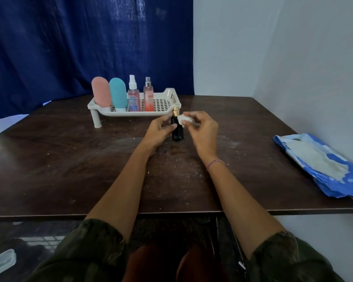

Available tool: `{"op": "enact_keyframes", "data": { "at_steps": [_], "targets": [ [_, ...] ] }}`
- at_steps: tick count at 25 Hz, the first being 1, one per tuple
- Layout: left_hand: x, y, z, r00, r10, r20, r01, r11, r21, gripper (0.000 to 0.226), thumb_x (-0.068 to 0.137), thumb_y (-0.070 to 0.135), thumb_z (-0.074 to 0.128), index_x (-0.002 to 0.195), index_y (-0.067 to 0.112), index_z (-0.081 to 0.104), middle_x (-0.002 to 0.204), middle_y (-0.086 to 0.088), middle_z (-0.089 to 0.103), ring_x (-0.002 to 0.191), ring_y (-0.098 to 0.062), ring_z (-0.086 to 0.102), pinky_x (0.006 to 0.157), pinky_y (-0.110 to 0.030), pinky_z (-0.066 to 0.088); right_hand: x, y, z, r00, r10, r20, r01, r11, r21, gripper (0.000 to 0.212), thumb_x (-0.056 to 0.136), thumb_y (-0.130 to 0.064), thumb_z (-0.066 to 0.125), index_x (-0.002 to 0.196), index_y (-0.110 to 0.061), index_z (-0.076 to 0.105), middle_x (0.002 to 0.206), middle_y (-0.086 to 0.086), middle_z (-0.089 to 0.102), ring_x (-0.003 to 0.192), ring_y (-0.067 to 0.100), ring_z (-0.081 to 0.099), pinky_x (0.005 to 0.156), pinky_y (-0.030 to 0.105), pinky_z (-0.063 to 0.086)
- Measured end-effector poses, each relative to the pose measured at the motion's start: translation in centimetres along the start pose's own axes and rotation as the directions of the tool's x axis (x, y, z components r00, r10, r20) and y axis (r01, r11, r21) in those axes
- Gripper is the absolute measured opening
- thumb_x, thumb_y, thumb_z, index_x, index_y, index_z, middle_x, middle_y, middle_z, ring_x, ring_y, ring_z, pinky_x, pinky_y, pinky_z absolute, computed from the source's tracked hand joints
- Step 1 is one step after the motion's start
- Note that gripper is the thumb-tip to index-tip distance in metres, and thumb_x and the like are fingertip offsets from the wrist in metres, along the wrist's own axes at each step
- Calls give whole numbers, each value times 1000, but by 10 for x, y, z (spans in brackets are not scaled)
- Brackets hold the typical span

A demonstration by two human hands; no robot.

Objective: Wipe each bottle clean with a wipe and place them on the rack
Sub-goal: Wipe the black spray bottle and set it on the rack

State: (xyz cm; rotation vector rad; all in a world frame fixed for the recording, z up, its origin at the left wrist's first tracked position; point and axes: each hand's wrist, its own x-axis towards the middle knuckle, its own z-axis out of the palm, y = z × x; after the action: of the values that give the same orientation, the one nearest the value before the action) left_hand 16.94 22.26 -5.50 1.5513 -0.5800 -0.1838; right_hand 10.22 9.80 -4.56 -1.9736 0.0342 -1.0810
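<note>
Wiping the last bottle (178,134) just before the rack (172,96): left hand (159,130) fingers (168,127) clamped round it, right hand (202,132) pinching the wipe (184,119); racking likely next.

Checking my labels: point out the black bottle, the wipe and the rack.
black bottle (178,135), head view, on its dark lower body
wipe (183,119), head view, on its crumpled middle
rack (171,96), head view, on its right end wall

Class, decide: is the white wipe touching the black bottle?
Touching. The head view shows the white wipe, pinched by the right hand, pressed against the shoulder of the black bottle with no gap, while the left hand grips it.
</note>
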Motion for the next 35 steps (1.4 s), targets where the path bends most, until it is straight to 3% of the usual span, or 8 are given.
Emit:
{"op": "enact_keyframes", "data": {
  "at_steps": [6,10,13,18,21,24,29,35],
  "targets": [
    [-1,2,0,999,41,35,-43,998,43,53,91,-3,53,141,5,39,137,-9,51,112,-6,55,82,-13,50,-1,-4,8,989,-123,78,136,970,-200,19,79,-7,71,98,-7,71,100,2,64,86,6,58,80,15,49],
    [1,0,2,1000,20,21,-20,999,37,54,92,-4,50,143,3,34,141,-13,47,130,-19,45,104,-32,43,-1,-3,3,996,-92,8,90,952,-293,15,82,-13,69,96,-10,72,99,-1,66,81,8,60,73,19,52],
    [3,0,3,1000,20,12,-20,998,65,54,92,-4,50,143,3,33,143,-13,45,133,-21,41,109,-39,37,0,-4,3,997,-81,19,83,962,-260,16,82,-10,69,97,-8,71,99,0,65,83,7,59,77,17,51],
    [2,0,3,1000,20,-4,-19,998,63,54,93,-4,49,143,2,33,140,-12,48,125,-16,48,94,-19,48,0,-2,3,997,-53,50,64,963,-263,16,80,-12,70,96,-8,71,97,2,66,83,9,61,76,18,51],
    [3,0,4,1000,0,-5,0,999,52,54,93,-3,49,144,4,33,141,-13,47,129,-20,46,96,-24,47,1,0,1,999,-33,21,37,968,-246,17,81,-11,70,97,-8,71,97,3,66,83,9,61,76,19,51],
    [3,0,4,1000,10,-8,-9,998,67,53,93,-3,49,143,4,33,139,-13,49,126,-21,49,89,-20,50,0,-1,4,995,-66,81,84,964,-253,17,79,-12,72,96,-8,72,96,2,66,81,8,60,74,18,51],
    [2,0,4,1000,-20,-21,20,999,41,54,94,-3,48,144,5,32,139,-15,49,128,-24,47,101,-37,46,1,5,-1,998,7,61,11,959,-284,17,77,-15,74,93,-11,71,96,2,68,81,8,60,72,18,50],
    [-1,5,5,1000,-20,-20,21,999,47,54,94,-3,46,145,4,30,141,-13,47,123,-15,48,85,-21,51,0,5,-2,991,12,131,27,955,-296,19,77,-16,75,94,-9,71,97,3,68,81,7,60,73,19,52]
  ]
}}
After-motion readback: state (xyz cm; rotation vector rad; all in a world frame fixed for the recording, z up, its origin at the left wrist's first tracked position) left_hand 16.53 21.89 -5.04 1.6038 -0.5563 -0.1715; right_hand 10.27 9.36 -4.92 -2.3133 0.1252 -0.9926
